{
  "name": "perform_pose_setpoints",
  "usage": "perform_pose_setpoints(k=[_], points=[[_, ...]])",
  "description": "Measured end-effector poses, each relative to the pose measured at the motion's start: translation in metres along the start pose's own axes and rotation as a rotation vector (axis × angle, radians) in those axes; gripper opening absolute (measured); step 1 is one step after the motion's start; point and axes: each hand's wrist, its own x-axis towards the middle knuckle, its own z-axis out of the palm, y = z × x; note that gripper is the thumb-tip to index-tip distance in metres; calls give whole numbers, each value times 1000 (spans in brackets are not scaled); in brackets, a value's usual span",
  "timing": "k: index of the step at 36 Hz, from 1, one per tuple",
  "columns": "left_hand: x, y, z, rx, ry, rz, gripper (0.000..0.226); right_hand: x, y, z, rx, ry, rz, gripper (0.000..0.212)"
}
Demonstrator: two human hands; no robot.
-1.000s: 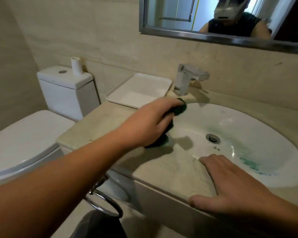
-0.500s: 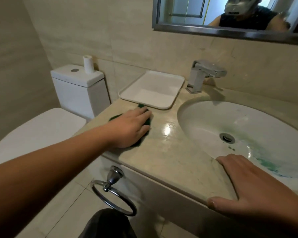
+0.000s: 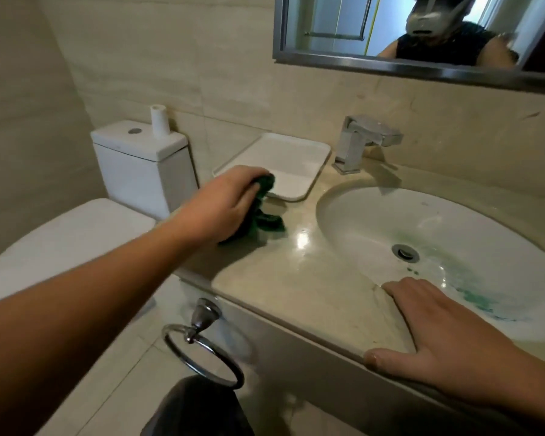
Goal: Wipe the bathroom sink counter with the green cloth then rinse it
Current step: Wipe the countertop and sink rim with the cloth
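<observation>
The person's left hand (image 3: 230,204) is closed round a bunched dark green cloth (image 3: 260,215), fingers curled over the top of it so that the loose lower folds drag on the polished beige stone counter (image 3: 296,278). That bunched hold, I judge, gives a firm pad to press with, and the cloth sits on the far left part of the counter, just in front of the near corner of a shallow white rectangular tray (image 3: 283,162). The right hand (image 3: 447,335) holds nothing; it lies flat and spread on the near edge of the counter, thumb hooked over the front lip, most likely bracing the body during the reach

Room to sweep is limited. The tray blocks the far side, the counter's left edge drops off toward the white toilet cistern (image 3: 142,165), and to the right the rim of the oval white basin (image 3: 343,196) begins. The freest strip runs near and right, between basin rim and front edge. A chrome tap (image 3: 365,140) stands far right of the tray, where rinsing would come; green smears already lie in the basin, and wiping seems not yet finished
</observation>
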Motion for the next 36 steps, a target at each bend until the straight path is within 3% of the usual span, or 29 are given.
perform_pose_setpoints(k=[4,8,14,19,24,30,36], points=[[-11,-74,-24,204,-134,-248,40,0,-1,1,-27,-1,4,96],[-10,-102,-8,284,-259,-293,52,2,0,2,-29,-14,6,101],[-8,-83,-3,326,-359,-149,59,3,-2,0,-45,-38,17,103],[-2,1,39,265,-393,83,61,0,-3,-1,-55,-40,30,102],[8,75,87,126,-401,268,43,-3,-3,-1,-32,-9,32,106],[-39,69,57,18,-281,395,40,-23,15,-5,7,19,30,112],[-85,42,40,137,-343,532,52,-46,49,0,-37,-64,36,113]])
